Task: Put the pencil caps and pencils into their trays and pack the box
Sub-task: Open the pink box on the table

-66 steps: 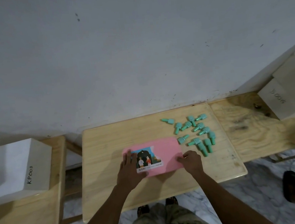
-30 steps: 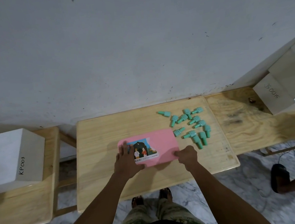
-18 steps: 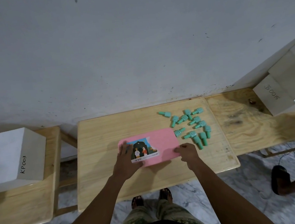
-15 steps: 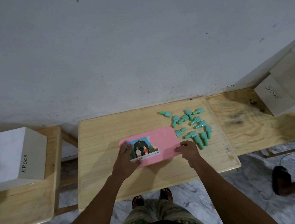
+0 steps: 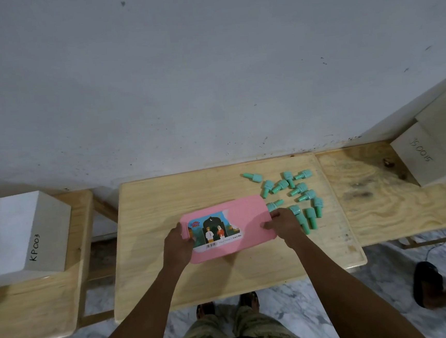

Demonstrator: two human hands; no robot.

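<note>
Presently both hands gripped the pink box (image 5: 229, 219) at mid-bench (image 5: 152, 202). The left hand (image 5: 177, 247) wrapped round its left end and the right hand (image 5: 284, 224) fingers (image 5: 270, 225) pinched the right edge, probably steadying it to open the lid. Pencil caps (image 5: 296, 192) lay loose just right of it, untrayed; no pencils visible.

Flat pink box (image 5: 247, 215) with rounded corners, lid closed and illustrated label uppermost on its left half, lying slightly skewed at frame centre; teal pencil caps (image 5: 298, 189) scattered on their sides just right of it
</note>
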